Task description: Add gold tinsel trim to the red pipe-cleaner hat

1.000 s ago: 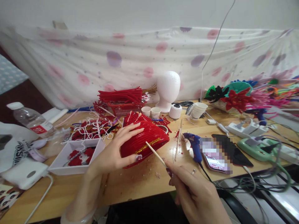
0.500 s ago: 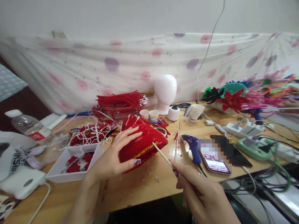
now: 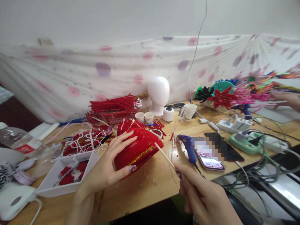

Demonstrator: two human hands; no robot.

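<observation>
A red piece with a ribbed, fuzzy surface, cap-like in shape (image 3: 138, 142), rests tilted on the table with a gold trim strip (image 3: 142, 155) along its near edge. My left hand (image 3: 112, 165) lies over its left side, fingers stretched out and thumb spread along the near side. Between the thumb and fingers of my right hand (image 3: 199, 190) is a pale wooden stick (image 3: 165, 153). Its tip meets the red piece at the right end of the gold trim. How the underside of the red piece is supported is hidden.
Right of the red piece lie a blue glue gun (image 3: 188, 148) and a lit phone (image 3: 209, 157). A white foam head (image 3: 158, 95) stands behind. On the left is a white box (image 3: 64, 190) with red flowers. Another person's hand (image 3: 288, 101) shows at far right.
The view has swung right, so everything sits further left in the picture. Along the gold trim, the stick's tip has shifted toward the right end. My left hand stays on the red piece.
</observation>
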